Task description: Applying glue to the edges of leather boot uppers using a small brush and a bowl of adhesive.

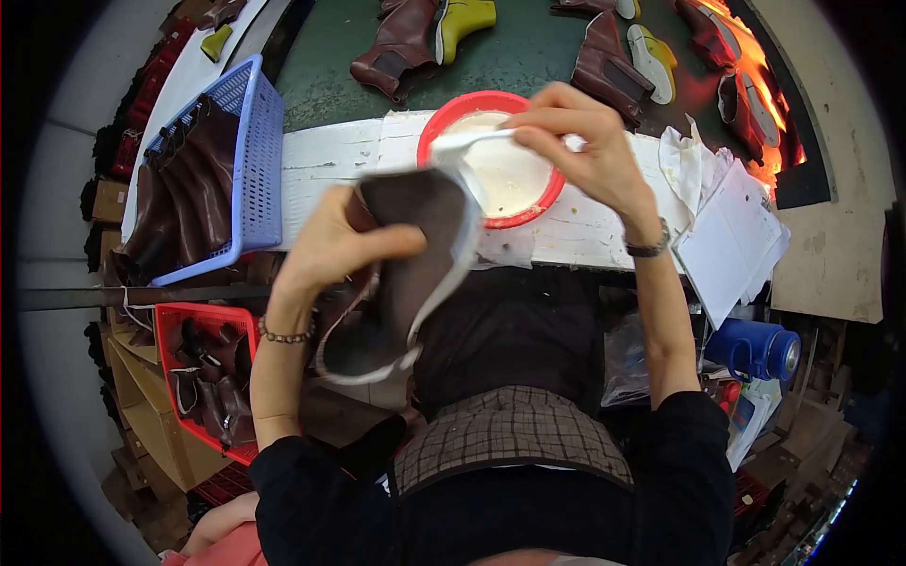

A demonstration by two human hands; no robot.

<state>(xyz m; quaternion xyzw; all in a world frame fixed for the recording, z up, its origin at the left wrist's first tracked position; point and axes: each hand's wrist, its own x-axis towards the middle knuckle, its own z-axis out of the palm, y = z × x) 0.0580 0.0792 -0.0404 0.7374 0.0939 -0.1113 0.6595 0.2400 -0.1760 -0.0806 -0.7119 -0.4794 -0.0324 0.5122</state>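
The right hand (587, 141) pinches, farther forward than the left hand (344, 243), which grips with its thumb (401, 241) stretched inward.

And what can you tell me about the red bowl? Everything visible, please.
The red bowl is round, looks like plastic, and sits upright on the white worktop strip, beside the green surface. It holds a creamy white substance with some specks; its depth cannot be judged. The right hand holds a white-handled tool over it, and the brown boot piece hides part of its lower-left side. Whether either touches it is unclear.
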